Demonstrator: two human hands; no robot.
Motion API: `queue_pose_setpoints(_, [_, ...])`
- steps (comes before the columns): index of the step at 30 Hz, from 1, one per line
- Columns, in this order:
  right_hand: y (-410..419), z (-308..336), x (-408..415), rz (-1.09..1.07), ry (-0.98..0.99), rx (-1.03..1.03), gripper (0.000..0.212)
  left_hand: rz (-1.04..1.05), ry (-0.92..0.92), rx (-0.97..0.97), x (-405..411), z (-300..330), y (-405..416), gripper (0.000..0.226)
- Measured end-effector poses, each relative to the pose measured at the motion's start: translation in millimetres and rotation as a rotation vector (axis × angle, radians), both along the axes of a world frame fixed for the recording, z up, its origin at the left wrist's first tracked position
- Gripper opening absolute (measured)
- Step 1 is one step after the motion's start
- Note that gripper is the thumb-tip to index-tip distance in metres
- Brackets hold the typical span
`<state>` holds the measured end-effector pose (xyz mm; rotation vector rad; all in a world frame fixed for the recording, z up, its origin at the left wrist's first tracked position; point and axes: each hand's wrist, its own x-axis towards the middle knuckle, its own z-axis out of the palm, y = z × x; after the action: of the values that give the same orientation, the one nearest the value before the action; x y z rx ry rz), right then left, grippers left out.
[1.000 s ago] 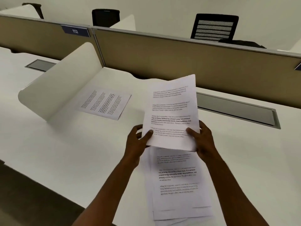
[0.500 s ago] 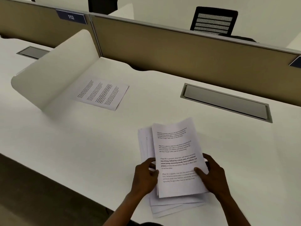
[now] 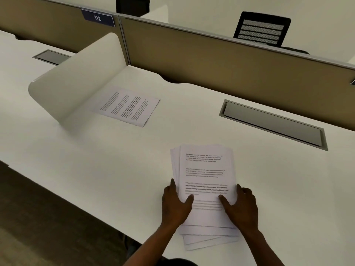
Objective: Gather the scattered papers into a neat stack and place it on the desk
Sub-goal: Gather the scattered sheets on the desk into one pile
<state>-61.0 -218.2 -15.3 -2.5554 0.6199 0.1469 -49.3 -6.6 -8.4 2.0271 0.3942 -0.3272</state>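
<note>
A loose pile of printed white papers lies on the white desk near its front edge, its lower sheets fanned out unevenly. My left hand grips the pile's left edge, thumb on top. My right hand holds the right edge the same way. One more printed sheet lies flat and alone farther back on the left, beside the curved white divider.
A tan partition wall with a "112" sign closes the back of the desk. A grey cable hatch is set into the desk at the right, another at the left. Black chairs stand beyond. Dark floor lies lower left.
The sheet that both hands held up in the air has come down onto the pile. Both hands now sit at the pile's sides on the desk.
</note>
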Motion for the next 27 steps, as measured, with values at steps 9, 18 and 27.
queue_pose_setpoints(9, [35.4, -0.3, 31.3, 0.080, -0.027, -0.008, 0.083, 0.245, 0.049, -0.248, 55.9, 6.9, 10.3, 0.086])
queue_pose_setpoints(18, [63.5, -2.1, 84.1, 0.122, -0.076, -0.004, 0.085, -0.037, -0.095, 0.101, 107.2, -2.9, 50.1, 0.083])
queue_pose_setpoints(27, [68.4, -8.8, 102.9, 0.065, -0.105, -0.043, 0.075, -0.080, -0.139, 0.078, 121.4, -10.1, 79.4, 0.076])
